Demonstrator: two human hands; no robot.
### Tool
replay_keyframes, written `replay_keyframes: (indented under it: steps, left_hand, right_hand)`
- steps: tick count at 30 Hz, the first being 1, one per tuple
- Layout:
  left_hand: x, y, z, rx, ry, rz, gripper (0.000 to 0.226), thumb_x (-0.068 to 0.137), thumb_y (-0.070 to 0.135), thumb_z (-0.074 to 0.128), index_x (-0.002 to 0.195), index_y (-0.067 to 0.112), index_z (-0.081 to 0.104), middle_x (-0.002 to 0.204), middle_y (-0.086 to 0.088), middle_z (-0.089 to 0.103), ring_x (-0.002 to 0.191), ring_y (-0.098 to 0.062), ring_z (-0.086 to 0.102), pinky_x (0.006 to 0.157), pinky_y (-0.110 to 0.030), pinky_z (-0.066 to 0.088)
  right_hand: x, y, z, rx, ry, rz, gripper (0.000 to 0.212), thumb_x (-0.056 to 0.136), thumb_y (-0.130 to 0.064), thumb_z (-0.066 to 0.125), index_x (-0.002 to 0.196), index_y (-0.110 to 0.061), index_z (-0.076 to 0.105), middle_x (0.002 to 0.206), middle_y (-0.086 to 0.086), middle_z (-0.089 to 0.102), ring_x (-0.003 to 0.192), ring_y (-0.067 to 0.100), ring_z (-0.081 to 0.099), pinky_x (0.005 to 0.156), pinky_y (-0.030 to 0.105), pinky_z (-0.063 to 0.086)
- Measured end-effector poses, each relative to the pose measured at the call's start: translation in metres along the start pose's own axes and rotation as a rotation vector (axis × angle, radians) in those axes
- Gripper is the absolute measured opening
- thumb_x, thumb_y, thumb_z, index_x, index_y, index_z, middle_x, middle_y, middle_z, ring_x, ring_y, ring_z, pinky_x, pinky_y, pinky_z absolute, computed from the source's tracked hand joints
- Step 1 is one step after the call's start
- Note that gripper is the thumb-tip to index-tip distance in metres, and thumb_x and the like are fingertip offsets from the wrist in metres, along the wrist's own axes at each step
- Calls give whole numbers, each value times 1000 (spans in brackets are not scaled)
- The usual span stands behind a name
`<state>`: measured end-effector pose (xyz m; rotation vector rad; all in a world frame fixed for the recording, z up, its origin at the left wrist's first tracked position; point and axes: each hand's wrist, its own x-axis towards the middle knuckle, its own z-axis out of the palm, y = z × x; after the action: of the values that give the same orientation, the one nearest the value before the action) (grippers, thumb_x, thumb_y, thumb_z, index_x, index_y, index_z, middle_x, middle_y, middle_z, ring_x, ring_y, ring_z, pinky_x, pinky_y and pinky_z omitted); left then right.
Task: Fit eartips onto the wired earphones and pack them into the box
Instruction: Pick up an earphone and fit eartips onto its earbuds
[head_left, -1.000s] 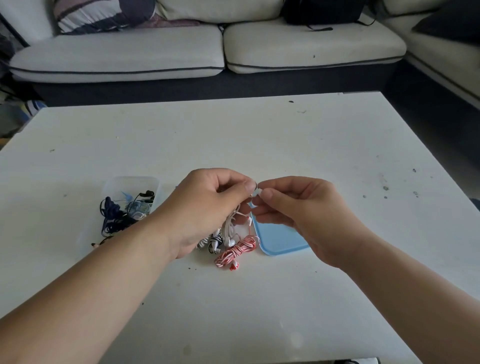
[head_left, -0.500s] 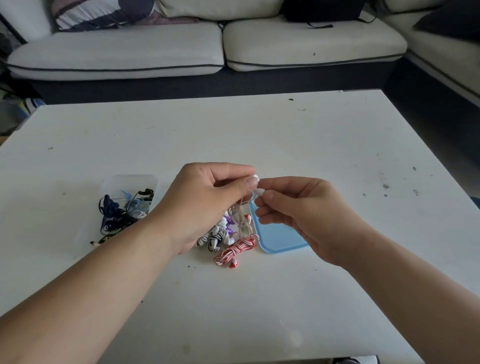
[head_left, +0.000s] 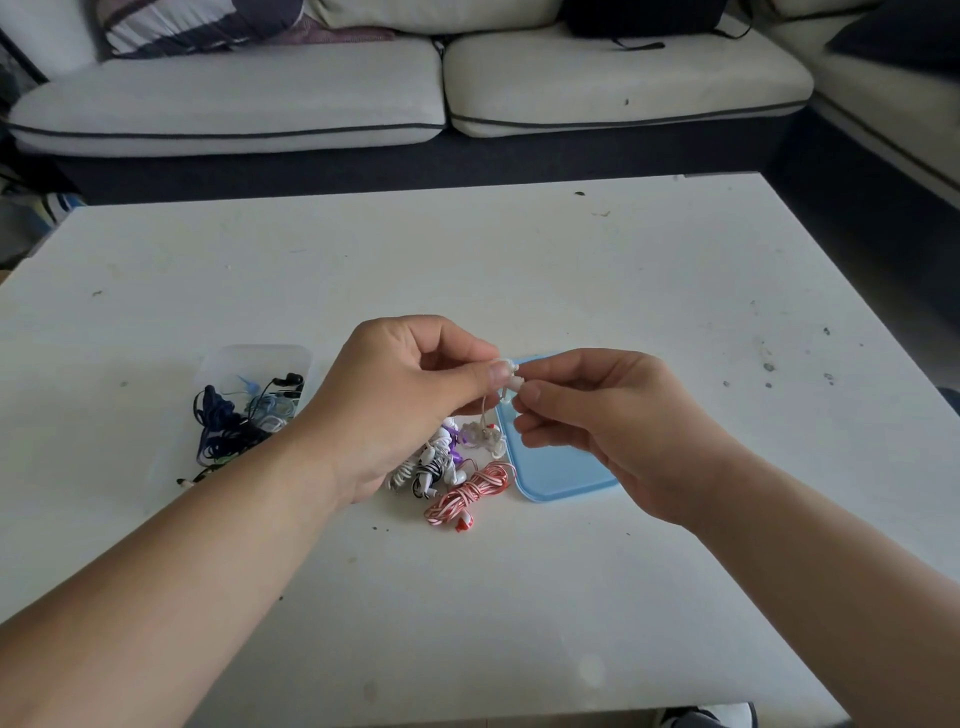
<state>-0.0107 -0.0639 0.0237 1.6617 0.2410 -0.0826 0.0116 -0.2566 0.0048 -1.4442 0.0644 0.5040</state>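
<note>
Both hands are raised just above the white tabletop (head_left: 519, 270), fingertips meeting in the middle. The left hand (head_left: 410, 395) is curled, thumb and forefinger pinching a small white earbud (head_left: 506, 379). The right hand (head_left: 597, 415) pinches the same little piece from the other side, its other fingers tucked under. It is too small for me to tell whether an eartip is seated on it. A thin white cable (head_left: 484, 410) hangs from the pinch down to a pile of earphones lying on the tabletop beneath the hands.

In that pile, a red-and-white striped coil (head_left: 467, 493) sits nearest me. A black-and-white striped set (head_left: 431, 467) lies just beside it, with a bit of purple cord (head_left: 454, 441) and a pale bundle (head_left: 483, 434) behind. A light blue lid (head_left: 561, 473) lies flat just right of the pile, partly hidden under the right hand.

The clear plastic box (head_left: 254, 358) stands on the tabletop to the left, behind the left forearm. It holds a tangle of dark blue, black and pale blue earphones (head_left: 234, 421), with some cord spilling over its near edge.

A pale sofa (head_left: 363, 88) runs along the far side of the tabletop.
</note>
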Motion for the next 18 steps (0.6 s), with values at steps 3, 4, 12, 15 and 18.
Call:
replay_keyframes:
  steps: [3,4,12,15,18]
  left_hand:
    - [2,-3,0,45,-1,45,23,84,8,83,105,13,77,86,-5,80,80,-17,78,80,-26,62]
    - [2,-4,0,47,-6,49,27,84,9,83,110,15,76,88,-4,80,83,-17,78,81,-26,61]
    - [0,-9,8,121,-46,101,8,92,15,76,99,20,77,87,2,79,82,-9,73,77,-21,58]
    - [0,-10,13,130,-17,137,8,94,13,75,98,20,76,84,1,78,79,-11,75,72,-20,58]
    - [2,-11,19,110,-1,130,6,95,12,73,98,18,74,79,1,77,72,-14,74,69,-22,58]
  right_hand:
    - [0,0,0,3,12,9,12,87,5,73,99,3,77,85,24,75,73,26,73,74,31,62]
    - [0,-1,1,9,13,14,12,87,5,74,98,3,77,86,24,75,73,28,73,74,31,62]
    - [-1,-3,3,79,-20,44,13,86,0,74,97,6,76,91,25,76,77,26,74,73,28,61]
    - [-2,-3,1,75,-35,49,12,86,-3,75,95,6,76,86,22,75,73,25,73,69,27,61]
    - [-1,-5,-9,-17,24,52,12,85,-6,79,93,3,76,81,18,73,71,25,71,69,31,61]
